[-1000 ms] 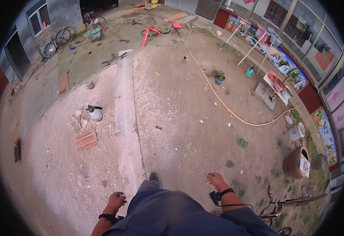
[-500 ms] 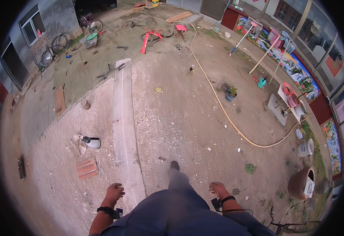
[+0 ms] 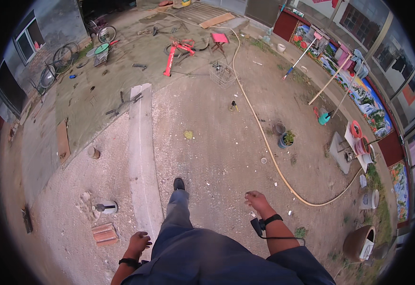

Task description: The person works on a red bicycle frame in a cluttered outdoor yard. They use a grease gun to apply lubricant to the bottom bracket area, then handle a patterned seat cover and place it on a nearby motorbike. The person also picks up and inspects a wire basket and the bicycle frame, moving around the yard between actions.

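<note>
White sprayer [image 3: 108,207], just one, sits on gravel [image 3: 60,204] beyond one red block [image 3: 105,234], left of the left hand [image 3: 139,242]. One hose [image 3: 319,204] curves beyond the right hand [image 3: 258,203]. Both hands' fingers: loosely curled, released.

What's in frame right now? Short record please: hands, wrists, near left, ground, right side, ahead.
Hands: left hand and right hand apart, both seemingly empty
Wrists: dark band on each; dark device with cable at the right
Near left: reddish ridged slab, white bottle with dark top
Ground: pale concrete strip running ahead, gravel on its left
Right side: yellowish hose, potted plant, brown jar
Ahead: wire basket, red bicycle frame
</note>
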{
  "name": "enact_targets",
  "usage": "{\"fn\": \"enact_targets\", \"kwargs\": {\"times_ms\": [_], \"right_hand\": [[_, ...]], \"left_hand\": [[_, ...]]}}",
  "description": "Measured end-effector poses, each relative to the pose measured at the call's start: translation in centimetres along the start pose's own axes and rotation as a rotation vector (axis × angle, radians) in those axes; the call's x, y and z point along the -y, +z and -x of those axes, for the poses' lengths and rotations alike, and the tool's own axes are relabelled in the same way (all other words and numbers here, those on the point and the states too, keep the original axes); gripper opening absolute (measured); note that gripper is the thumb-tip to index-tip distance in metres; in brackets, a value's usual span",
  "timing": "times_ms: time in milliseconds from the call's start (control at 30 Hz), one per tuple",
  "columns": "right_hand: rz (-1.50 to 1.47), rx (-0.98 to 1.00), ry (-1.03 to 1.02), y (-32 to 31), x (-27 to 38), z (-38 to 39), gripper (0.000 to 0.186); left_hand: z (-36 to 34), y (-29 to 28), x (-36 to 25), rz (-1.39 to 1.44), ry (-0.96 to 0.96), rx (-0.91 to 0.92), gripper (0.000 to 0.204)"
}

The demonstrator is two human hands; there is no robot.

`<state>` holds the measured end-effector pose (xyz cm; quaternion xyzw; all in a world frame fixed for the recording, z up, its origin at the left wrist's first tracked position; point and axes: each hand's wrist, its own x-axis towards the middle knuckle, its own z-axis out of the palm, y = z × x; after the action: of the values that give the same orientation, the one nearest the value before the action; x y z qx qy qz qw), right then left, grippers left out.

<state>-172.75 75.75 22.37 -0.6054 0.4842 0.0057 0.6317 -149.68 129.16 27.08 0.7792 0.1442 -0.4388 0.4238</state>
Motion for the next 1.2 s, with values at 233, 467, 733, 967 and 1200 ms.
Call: {"fn": "enact_targets", "kwargs": {"times_ms": [233, 467, 733, 967, 1200], "right_hand": [[-0.075, -0.172, 0.209, 1.0, 8.3, -9.1, 0.037], [-0.136, -0.138, 0.377, 2.3, 16.3, -17.7, 0.036], [-0.059, -0.080, 0.359, 0.6, 27.3, -39.1, 0.032], [-0.010, -0.011, 0.239, -2.8, 44.6, -58.8, 0.023], [-0.026, 0.030, 0.031, -1.2, 61.3, -74.7, 0.036]], "left_hand": [[-14.9, -2.0, -21.0, -0.134, 0.081, 0.069, 0.044], [-25.0, -3.8, -41.6, -0.156, 0.195, 0.062, 0.043], [-36.3, 0.8, -56.8, -0.091, 0.134, 0.012, 0.044], [-40.4, 3.4, -69.8, -0.021, 0.023, -0.065, 0.047], [-48.7, 4.3, -81.6, -0.008, -0.031, -0.042, 0.049]]}}
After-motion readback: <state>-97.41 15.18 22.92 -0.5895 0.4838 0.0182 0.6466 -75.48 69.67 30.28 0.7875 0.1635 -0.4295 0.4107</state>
